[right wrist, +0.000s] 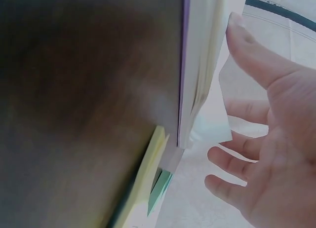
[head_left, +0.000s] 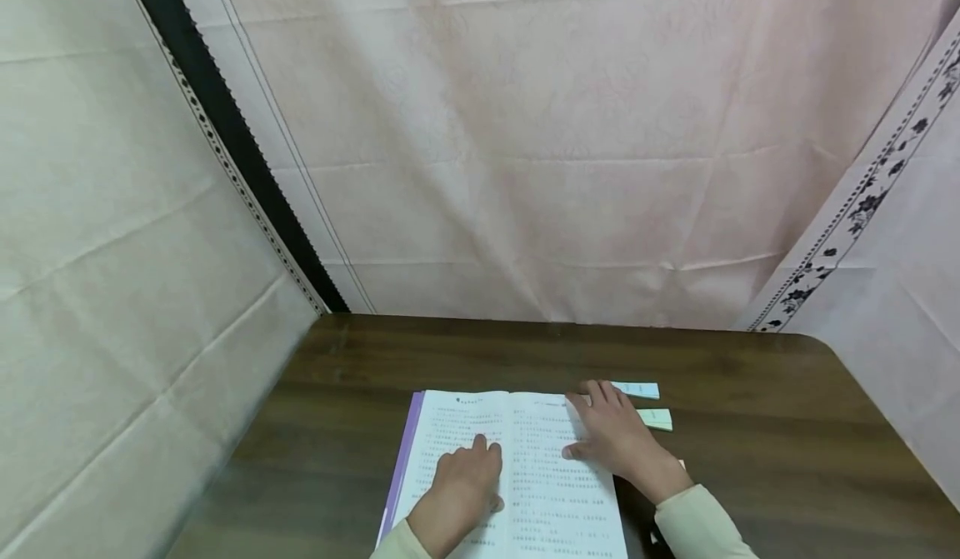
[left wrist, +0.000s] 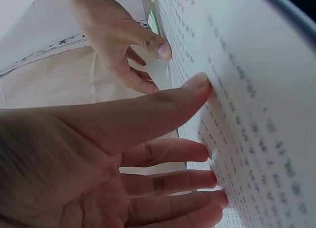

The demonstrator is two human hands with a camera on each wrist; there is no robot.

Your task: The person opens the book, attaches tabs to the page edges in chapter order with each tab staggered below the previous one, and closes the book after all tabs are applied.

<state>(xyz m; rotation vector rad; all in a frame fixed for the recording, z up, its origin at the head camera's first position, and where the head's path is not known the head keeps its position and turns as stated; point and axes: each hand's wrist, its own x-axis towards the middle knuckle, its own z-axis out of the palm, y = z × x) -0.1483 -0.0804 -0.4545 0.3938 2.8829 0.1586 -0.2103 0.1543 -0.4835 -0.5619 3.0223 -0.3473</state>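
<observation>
An open book (head_left: 537,476) with lines of small print and a purple cover edge lies on the table. My left hand (head_left: 467,482) rests on the left page near the fold; in the left wrist view its straight fingertips (left wrist: 207,153) and thumb touch the paper. At the top right corner of the right page is my right hand (head_left: 611,434), fingers spread and relaxed. In the right wrist view, a page corner (right wrist: 217,127) stands off the stack in front of some of the right fingers (right wrist: 224,188), and the thumb is at the page's edge.
Beyond the right hand lie a blue paper slip (head_left: 639,390) and a green one (head_left: 657,419). A yellow-edged pad (right wrist: 148,173) shows beside the book in the right wrist view. Pale cloth (head_left: 525,167) hangs behind and along both sides of the brown table (head_left: 750,426).
</observation>
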